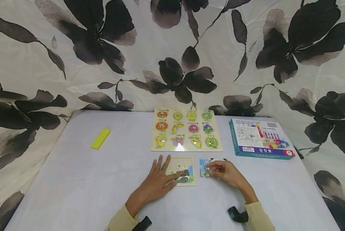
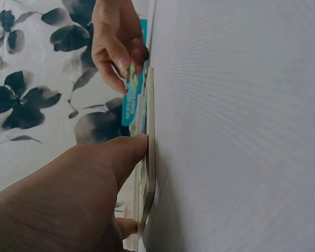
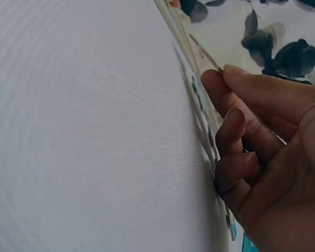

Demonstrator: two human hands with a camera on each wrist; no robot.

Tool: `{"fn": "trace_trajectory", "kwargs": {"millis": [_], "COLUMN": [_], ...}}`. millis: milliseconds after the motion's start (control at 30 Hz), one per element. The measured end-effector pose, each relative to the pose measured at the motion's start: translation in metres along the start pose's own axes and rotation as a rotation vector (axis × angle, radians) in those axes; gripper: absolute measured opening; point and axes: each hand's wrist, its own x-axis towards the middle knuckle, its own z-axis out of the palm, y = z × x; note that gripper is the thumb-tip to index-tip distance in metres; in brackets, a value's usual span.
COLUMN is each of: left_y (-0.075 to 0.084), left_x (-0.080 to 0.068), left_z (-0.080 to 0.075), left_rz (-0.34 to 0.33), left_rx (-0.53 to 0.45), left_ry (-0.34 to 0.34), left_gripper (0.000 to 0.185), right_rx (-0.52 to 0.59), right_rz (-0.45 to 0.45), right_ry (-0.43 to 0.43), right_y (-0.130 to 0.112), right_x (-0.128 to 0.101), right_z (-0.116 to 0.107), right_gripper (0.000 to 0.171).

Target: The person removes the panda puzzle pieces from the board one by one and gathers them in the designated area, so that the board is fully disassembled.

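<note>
Item 1: my left hand (image 1: 156,184). It lies flat with the fingers spread and straight, pressing on the left part of the small puzzle tray (image 1: 189,179). The thumb reaches across the tray's picture. Nothing is gripped; in the left wrist view the thumb tip (image 2: 131,149) presses against the tray's thin edge (image 2: 149,157).

Item 2: my right hand (image 1: 227,173). The fingers are curled and pinch a loose puzzle piece (image 1: 204,167), blue and green in colour. The piece sits just to the right of the tray, low over the table. In the right wrist view I see the curled fingers (image 3: 236,142) down at the table surface, though the piece itself is hard to make out there.

Item 3: small puzzle tray. It lies flat on the white table (image 1: 74,186), near the front edge, between my two hands. Part of its picture is filled; the upper part looks pale.

Item 4: fruit peg board (image 1: 186,130). It lies flat, just behind the tray, with twelve knobbed pieces in three rows.

Item 5: teal toy box (image 1: 260,138). It lies flat to the right of the peg board.

Item 6: yellow block (image 1: 100,138). It lies alone, well apart on the left of the table.

Item 7: flowered cloth (image 1: 172,54). It hangs behind the table.
</note>
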Motion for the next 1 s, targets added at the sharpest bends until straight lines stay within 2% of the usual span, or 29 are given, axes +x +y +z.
{"fn": "trace_trajectory", "kwargs": {"millis": [200,567,1000], "left_y": [0.0000,-0.0006,-0.0004], "left_x": [-0.0003,-0.0004,0.0006], "left_z": [0.0005,0.0019,0.0004], "left_rz": [-0.003,0.000,0.006], "left_rx": [-0.007,-0.003,-0.017], "left_ry": [0.000,-0.004,-0.005], "left_gripper": [0.041,0.041,0.041], "right_rx": [-0.015,-0.110,-0.120], "right_rz": [0.001,-0.028,-0.025], "right_ry": [0.000,0.025,0.037], "right_y": [0.0016,0.0014,-0.0006], "right_x": [-0.0004,0.0011,0.0023], "right_z": [0.0004,0.0020,0.0015], "right_gripper": [0.022,0.021,0.020]}}
